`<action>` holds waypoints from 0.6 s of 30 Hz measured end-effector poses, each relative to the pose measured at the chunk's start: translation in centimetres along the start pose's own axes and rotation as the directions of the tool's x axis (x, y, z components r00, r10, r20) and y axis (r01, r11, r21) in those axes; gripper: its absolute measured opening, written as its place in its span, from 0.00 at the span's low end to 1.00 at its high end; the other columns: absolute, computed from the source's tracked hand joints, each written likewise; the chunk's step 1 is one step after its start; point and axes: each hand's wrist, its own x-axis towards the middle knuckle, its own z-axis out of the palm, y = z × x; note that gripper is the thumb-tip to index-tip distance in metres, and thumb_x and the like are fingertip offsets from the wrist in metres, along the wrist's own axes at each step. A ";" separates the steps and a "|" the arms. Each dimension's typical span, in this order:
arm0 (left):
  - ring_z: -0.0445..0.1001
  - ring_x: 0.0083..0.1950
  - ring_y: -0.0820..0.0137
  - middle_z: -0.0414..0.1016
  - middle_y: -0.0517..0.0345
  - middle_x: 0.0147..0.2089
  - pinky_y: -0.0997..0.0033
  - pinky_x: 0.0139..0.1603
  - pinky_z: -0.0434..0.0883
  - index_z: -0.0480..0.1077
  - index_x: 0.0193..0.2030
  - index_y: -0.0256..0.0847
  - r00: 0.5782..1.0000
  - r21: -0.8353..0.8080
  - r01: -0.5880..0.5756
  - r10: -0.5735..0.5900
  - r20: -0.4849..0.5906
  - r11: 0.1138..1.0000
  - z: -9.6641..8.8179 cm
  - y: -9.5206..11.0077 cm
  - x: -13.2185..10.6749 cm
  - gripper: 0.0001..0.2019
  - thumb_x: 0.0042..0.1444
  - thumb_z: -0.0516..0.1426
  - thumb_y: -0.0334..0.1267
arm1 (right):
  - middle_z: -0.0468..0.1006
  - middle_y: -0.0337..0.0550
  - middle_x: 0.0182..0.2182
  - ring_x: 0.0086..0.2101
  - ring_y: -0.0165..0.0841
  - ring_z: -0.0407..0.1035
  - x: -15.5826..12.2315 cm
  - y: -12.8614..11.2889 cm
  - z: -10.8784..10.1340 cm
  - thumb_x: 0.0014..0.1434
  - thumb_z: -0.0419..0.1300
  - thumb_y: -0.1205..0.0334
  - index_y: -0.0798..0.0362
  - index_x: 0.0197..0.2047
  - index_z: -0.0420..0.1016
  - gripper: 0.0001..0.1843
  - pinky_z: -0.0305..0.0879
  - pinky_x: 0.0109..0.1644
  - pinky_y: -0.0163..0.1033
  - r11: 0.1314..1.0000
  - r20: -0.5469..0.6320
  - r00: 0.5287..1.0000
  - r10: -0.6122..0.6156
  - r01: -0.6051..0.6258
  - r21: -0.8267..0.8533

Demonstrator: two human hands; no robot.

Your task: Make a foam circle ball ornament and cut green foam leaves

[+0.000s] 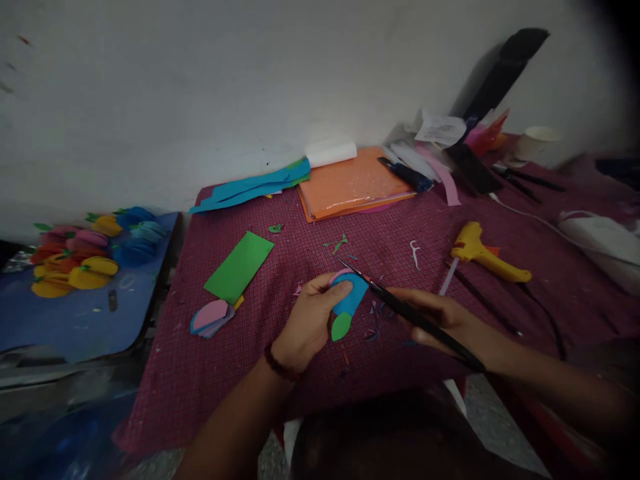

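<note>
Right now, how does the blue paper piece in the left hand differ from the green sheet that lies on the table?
The blue paper piece has rounded edges; the green sheet is a straight-sided rectangle. The blue paper piece is pinched in the left hand, with the scissors at its top; the green sheet lies flat and untouched on the red cloth. The blue paper piece looks smaller than the green sheet. Both are coloured paper.

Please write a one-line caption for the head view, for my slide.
Left hand holds a blue paper shape; right hand holds black scissors at its edge.
</note>
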 end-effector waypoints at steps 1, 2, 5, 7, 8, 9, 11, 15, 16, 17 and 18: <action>0.69 0.26 0.77 0.75 0.61 0.25 0.77 0.29 0.65 0.78 0.31 0.36 1.000 0.012 -0.004 0.004 0.013 1.000 0.0 0.0 0.0 0.14 0.37 0.71 0.40 | 0.75 0.50 0.55 0.54 0.45 0.70 0.0 -0.1 -0.1 0.51 0.66 0.47 0.50 0.59 0.70 0.33 0.65 0.60 0.49 1.000 0.001 1.000 0.000 0.000 -0.015; 0.69 0.27 0.77 0.75 0.60 0.26 0.77 0.30 0.65 0.78 0.31 0.36 1.000 0.023 -0.005 0.004 0.024 1.000 0.0 0.0 0.1 0.14 0.38 0.70 0.39 | 0.75 0.49 0.55 0.54 0.45 0.70 0.0 -0.1 -0.3 0.51 0.66 0.47 0.50 0.58 0.71 0.33 0.65 0.60 0.49 1.000 0.005 1.000 -0.001 0.001 -0.031; 0.71 0.29 0.76 0.78 0.58 0.30 0.77 0.33 0.67 0.78 0.32 0.36 0.999 0.046 0.011 -0.013 0.041 0.999 -0.1 0.0 0.2 0.13 0.38 0.70 0.39 | 0.76 0.48 0.54 0.53 0.44 0.71 0.0 -0.4 -0.6 0.52 0.66 0.48 0.50 0.59 0.71 0.33 0.66 0.59 0.49 0.997 0.025 1.000 0.001 0.001 -0.077; 0.70 0.28 0.77 0.78 0.58 0.29 0.77 0.31 0.67 0.78 0.31 0.36 0.999 0.052 0.018 -0.020 0.040 0.998 -0.2 0.1 0.4 0.13 0.38 0.70 0.39 | 0.77 0.47 0.54 0.52 0.44 0.72 -0.1 -0.6 -0.8 0.53 0.65 0.48 0.50 0.59 0.71 0.32 0.67 0.58 0.50 0.995 0.038 0.999 0.008 -0.004 -0.100; 0.69 0.26 0.78 0.77 0.59 0.28 0.78 0.29 0.66 0.78 0.31 0.37 0.999 0.052 0.013 -0.015 0.029 0.999 -0.3 0.2 0.5 0.13 0.38 0.70 0.40 | 0.77 0.47 0.53 0.51 0.44 0.72 -0.2 -0.6 -0.8 0.54 0.65 0.48 0.50 0.59 0.71 0.31 0.68 0.58 0.50 0.994 0.043 0.999 0.011 -0.006 -0.108; 0.69 0.25 0.79 0.77 0.60 0.27 0.78 0.28 0.66 0.78 0.31 0.37 1.000 0.051 0.003 -0.004 0.011 0.999 -0.5 0.3 0.6 0.13 0.37 0.70 0.40 | 0.77 0.47 0.53 0.51 0.44 0.73 -0.3 -0.6 -1.0 0.54 0.64 0.48 0.50 0.59 0.71 0.30 0.68 0.57 0.50 0.993 0.045 0.999 0.014 -0.009 -0.117; 0.68 0.24 0.79 0.76 0.61 0.26 0.79 0.26 0.65 0.78 0.32 0.37 0.999 0.054 -0.025 0.026 -0.024 0.998 -0.9 0.5 0.8 0.14 0.37 0.71 0.39 | 0.77 0.47 0.52 0.51 0.45 0.73 -0.5 -0.5 -1.3 0.56 0.62 0.47 0.50 0.59 0.71 0.30 0.69 0.57 0.50 0.992 0.051 0.998 0.022 -0.015 -0.129; 0.68 0.23 0.79 0.76 0.60 0.25 0.80 0.24 0.64 0.78 0.33 0.37 0.999 0.125 -0.034 0.033 0.007 0.992 -1.4 0.8 0.9 0.14 0.38 0.71 0.40 | 0.73 0.48 0.56 0.54 0.44 0.70 -0.9 -0.2 -2.7 0.58 0.60 0.46 0.48 0.63 0.66 0.32 0.68 0.58 0.48 0.992 0.086 0.996 0.026 -0.015 -0.128; 0.67 0.23 0.80 0.76 0.61 0.25 0.80 0.24 0.64 0.78 0.32 0.36 0.999 0.148 -0.027 0.023 0.025 0.989 -1.3 0.8 0.8 0.14 0.39 0.71 0.40 | 0.71 0.48 0.58 0.56 0.44 0.68 -1.0 -0.2 -3.0 0.58 0.60 0.47 0.48 0.64 0.64 0.33 0.67 0.59 0.47 0.989 0.101 0.994 0.027 -0.012 -0.145; 0.67 0.23 0.80 0.76 0.61 0.24 0.80 0.24 0.63 0.78 0.31 0.37 0.999 0.164 -0.024 0.017 0.046 0.986 -1.3 0.8 0.7 0.13 0.39 0.70 0.40 | 0.69 0.48 0.60 0.57 0.45 0.66 -1.0 -0.4 -3.2 0.57 0.61 0.47 0.47 0.64 0.63 0.34 0.66 0.59 0.47 0.985 0.117 0.993 0.029 -0.008 -0.175; 0.67 0.23 0.79 0.76 0.60 0.25 0.79 0.24 0.64 0.78 0.31 0.37 0.997 0.172 -0.029 0.017 0.069 0.985 -1.3 0.8 0.7 0.12 0.40 0.70 0.40 | 0.68 0.47 0.61 0.58 0.46 0.65 -1.0 -0.6 -3.4 0.56 0.62 0.49 0.47 0.65 0.62 0.35 0.65 0.60 0.48 0.977 0.130 0.991 0.033 -0.004 -0.215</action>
